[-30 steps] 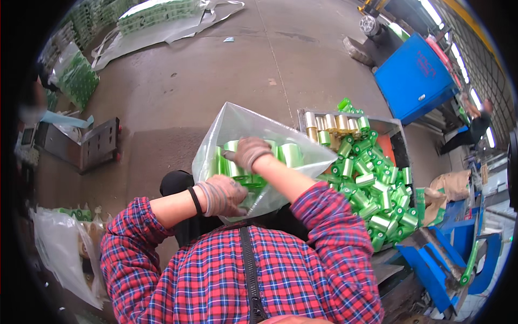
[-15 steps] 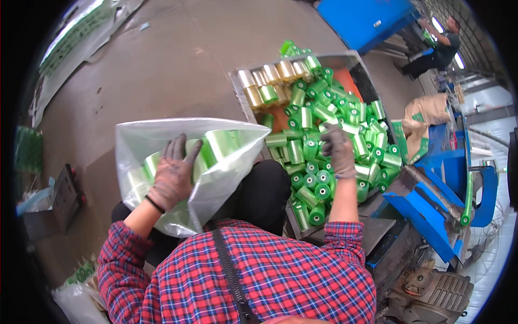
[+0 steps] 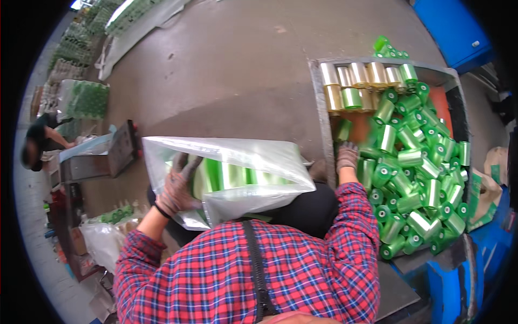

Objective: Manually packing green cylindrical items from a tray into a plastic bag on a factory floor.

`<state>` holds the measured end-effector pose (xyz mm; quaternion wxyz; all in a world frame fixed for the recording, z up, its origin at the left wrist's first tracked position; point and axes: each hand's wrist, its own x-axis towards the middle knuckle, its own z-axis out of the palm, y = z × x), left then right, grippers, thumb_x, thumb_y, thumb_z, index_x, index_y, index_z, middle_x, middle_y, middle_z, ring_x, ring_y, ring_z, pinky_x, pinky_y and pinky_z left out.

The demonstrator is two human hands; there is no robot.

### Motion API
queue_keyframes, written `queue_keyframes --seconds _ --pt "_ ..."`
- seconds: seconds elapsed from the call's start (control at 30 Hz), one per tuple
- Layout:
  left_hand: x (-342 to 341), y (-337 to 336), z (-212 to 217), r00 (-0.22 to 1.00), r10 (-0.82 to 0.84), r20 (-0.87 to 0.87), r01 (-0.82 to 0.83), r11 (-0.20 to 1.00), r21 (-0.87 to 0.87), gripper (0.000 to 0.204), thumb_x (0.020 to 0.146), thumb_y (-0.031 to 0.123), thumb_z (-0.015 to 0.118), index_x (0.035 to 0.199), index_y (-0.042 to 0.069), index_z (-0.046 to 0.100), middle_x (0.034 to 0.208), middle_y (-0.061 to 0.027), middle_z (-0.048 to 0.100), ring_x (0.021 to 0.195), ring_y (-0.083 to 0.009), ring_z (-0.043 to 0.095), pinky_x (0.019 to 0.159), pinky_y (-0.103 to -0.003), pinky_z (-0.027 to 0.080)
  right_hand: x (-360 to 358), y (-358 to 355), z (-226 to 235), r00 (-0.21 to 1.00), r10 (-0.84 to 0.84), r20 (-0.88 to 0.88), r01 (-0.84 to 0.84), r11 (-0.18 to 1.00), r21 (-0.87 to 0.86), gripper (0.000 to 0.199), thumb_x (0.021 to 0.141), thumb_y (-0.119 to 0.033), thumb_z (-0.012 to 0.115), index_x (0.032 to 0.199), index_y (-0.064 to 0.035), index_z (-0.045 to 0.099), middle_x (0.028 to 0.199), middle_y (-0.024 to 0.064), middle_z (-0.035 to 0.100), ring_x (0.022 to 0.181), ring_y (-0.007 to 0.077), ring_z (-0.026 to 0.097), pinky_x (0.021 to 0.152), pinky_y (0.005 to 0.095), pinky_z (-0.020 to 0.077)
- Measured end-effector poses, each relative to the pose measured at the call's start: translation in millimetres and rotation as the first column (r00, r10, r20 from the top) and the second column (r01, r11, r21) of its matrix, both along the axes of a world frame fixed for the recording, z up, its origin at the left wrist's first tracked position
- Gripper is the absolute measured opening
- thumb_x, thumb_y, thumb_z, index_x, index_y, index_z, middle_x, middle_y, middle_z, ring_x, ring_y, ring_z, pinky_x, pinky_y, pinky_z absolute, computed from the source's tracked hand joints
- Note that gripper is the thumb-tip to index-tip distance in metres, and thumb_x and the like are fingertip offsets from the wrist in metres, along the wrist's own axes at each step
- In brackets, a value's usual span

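Note:
Both hands wear thin grey gloves. My left hand [image 3: 179, 189] is inside the mouth of a clear plastic bag [image 3: 259, 201], fingers and thumb curved against the end of a row of green film rolls [image 3: 231, 175]. The bag lies across my lap with the rolls side by side in it. My right hand [image 3: 347, 155] reaches over the left wall of a bin [image 3: 326, 127], fingers stretched forward among the rolls at the edge. Just beyond its fingertips leans a green roll [image 3: 344, 129]. No roll shows in this hand; what lies beneath the palm is hidden.
A heap of green rolls [image 3: 410, 156] fills much of the bin. Gold-coloured rolls [image 3: 358, 74] stand along its far wall. Blue machinery [image 3: 450, 289] is at the lower right, and a brown paper sack [image 3: 488, 183] beside it. Another person [image 3: 36, 141] bends at the far left.
My view has turned left, so the bin sits farther right. My right hand has moved from above the heap to the bin's left wall. My left hand has shifted to the row's left end.

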<state>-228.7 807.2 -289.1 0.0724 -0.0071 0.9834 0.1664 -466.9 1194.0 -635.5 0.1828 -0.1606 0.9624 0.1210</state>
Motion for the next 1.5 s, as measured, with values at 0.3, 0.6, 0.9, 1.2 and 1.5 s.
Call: queue_keyframes --seconds 0.3,0.6,0.9,1.2,1.5 --pt "6 10 20 0.998 -0.042 -0.043 0.040 0.998 -0.039 0.098 0.047 0.039 0.075 0.131 0.008 0.035 0.131 -0.0249 0.029 0.124 -0.0411 0.026 0.102 -0.046 0.025 114 92 108 0.835 -0.335 -0.436 -0.154 0.618 -0.771 0.057 0.075 -0.029 0.067 0.123 -0.0088 0.043 0.105 0.0150 0.057 0.093 0.0272 0.057 0.083 0.0353 0.0460" --pt "-34 53 -45 0.959 -0.151 -0.240 0.072 0.949 -0.308 0.073 0.067 0.023 0.059 0.133 0.008 0.032 0.136 -0.0256 0.025 0.127 -0.0383 0.025 0.105 -0.046 0.018 168 -97 416 0.654 0.625 0.426 0.754 -0.495 -0.431 0.069 0.081 -0.049 0.052 0.131 -0.0079 0.030 0.113 0.0182 0.050 0.097 0.0257 0.053 0.076 0.0413 0.0484" --pt "38 -96 41 0.894 -0.187 0.407 0.444 0.257 -0.858 0.087 0.068 0.054 0.050 0.135 0.003 0.026 0.141 -0.0173 0.022 0.132 -0.0314 0.016 0.107 -0.046 0.007 117 -199 436 0.950 0.311 -0.031 -0.311 0.932 -0.185 0.091 0.069 -0.052 0.062 0.129 0.0066 0.027 0.123 0.0263 0.043 0.115 0.0309 0.045 0.095 0.0343 0.0370" --pt "80 -92 80 0.897 0.414 0.153 -0.429 0.900 0.081 0.056 0.073 0.023 0.060 0.122 0.001 0.041 0.103 -0.0219 0.057 0.097 -0.0277 0.057 0.081 -0.042 0.045 145 -267 389 0.810 0.578 0.096 -0.440 0.708 -0.552 0.040 0.088 -0.046 0.036 0.124 -0.0328 0.044 0.111 0.0273 0.049 0.109 0.0364 0.047 0.093 0.0386 0.0381" --pt "68 -91 42 0.858 0.513 -0.028 -0.273 0.501 0.821 0.028 0.079 0.013 0.051 0.103 -0.002 0.056 0.083 -0.0056 0.061 0.070 -0.0117 0.054 0.060 -0.026 0.044 225 -397 352 0.763 0.619 -0.185 -0.630 0.647 -0.429 0.036 0.069 -0.021 0.062 0.095 0.0032 0.061 0.108 0.0248 0.055 0.100 0.0337 0.055 0.088 0.0418 0.0419"
